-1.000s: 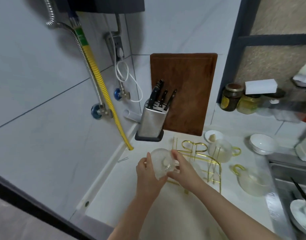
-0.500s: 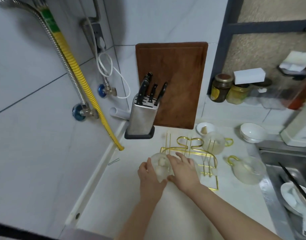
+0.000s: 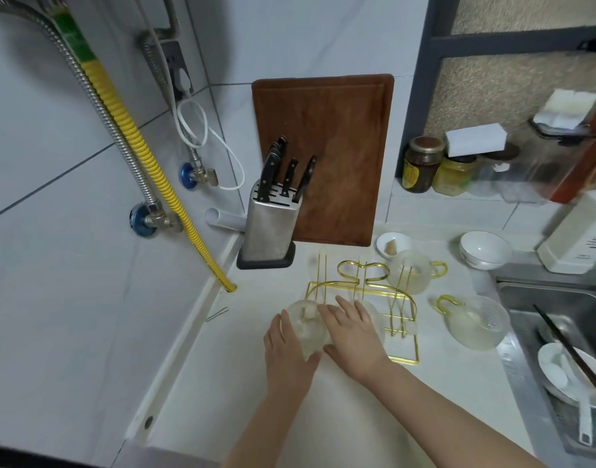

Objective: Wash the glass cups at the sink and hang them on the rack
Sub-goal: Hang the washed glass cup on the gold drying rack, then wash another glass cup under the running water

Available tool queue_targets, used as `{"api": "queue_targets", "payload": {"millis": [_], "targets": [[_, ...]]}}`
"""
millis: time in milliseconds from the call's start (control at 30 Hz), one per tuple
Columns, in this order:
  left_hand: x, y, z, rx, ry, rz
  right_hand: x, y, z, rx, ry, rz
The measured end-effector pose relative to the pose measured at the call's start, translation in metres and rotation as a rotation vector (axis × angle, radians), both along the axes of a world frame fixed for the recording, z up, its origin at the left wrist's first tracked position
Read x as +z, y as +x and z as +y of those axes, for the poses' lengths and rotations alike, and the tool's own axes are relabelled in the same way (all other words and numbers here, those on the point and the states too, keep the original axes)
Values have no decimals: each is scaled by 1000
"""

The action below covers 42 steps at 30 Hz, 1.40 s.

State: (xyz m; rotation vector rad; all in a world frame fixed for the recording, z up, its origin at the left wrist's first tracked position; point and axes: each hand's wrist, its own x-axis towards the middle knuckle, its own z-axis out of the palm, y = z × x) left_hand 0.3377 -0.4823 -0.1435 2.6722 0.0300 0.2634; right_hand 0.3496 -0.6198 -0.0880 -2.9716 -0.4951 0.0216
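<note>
A clear glass cup [image 3: 305,327] is gripped between the left hand [image 3: 286,349] and the right hand [image 3: 352,336] at the near left corner of the gold wire rack [image 3: 403,327], whose front prongs are hidden by the hands. A second cup [image 3: 411,271] is seen on a far prong, a glass pitcher [image 3: 475,320] just beside the rack, and a knife block [image 3: 268,228] and cutting board [image 3: 337,157] behind. All of it is set on a white counter [image 3: 242,393] in a tiled corner, and the sink [image 3: 560,332] is cut off at the right edge.

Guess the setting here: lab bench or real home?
Most likely a home kitchen counter: a steel sink holding used dishes, a knife block in front of a wooden cutting board, and a gold wire cup rack beside glass cups.
</note>
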Motion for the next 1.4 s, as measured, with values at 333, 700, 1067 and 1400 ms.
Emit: {"api": "queue_targets", "payload": {"millis": [333, 700, 1067, 1400], "targets": [[10, -28, -18, -138, 141, -71, -3, -29, -35, 86, -17, -195], [7, -81, -78, -443, -38, 32, -16, -99, -112, -92, 98, -63], [0, -107, -115, -585, -209, 475, -31, -152, -157, -412, 559, 194], [-1, -108, -129, -525, -414, 739, -51, -171, -158, -538, 907, 524]]}}
